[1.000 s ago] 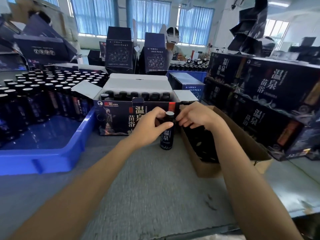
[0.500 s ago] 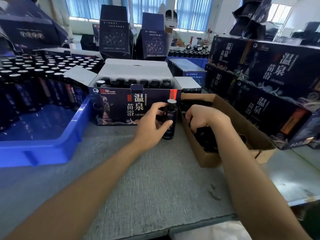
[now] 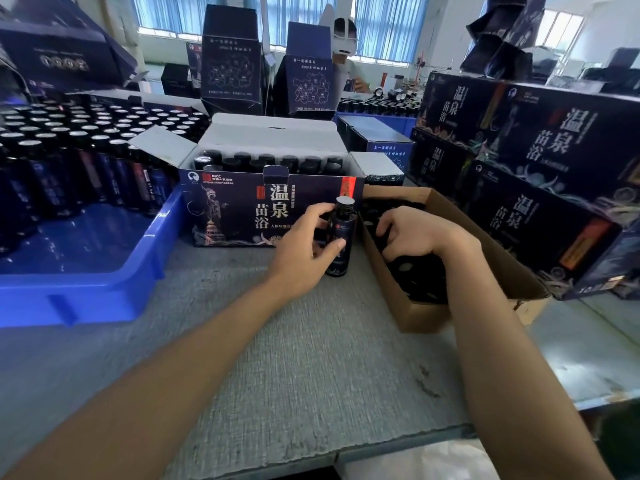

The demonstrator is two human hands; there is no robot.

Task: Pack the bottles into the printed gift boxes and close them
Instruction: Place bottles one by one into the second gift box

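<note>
One bottle (image 3: 343, 223) stands upright, clasped inside the left grip (image 3: 301, 249).

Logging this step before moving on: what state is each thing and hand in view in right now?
printed gift box: open, flaps up, packed bottles standing inside.
held bottle: upright, capped, gripped by the left hand.
cardboard box: open, dark items inside.
right hand: down in the cardboard box, grasp unclear.
blue tray: holds upright, capped tray bottles.
stacked gift boxes: closed.
</note>
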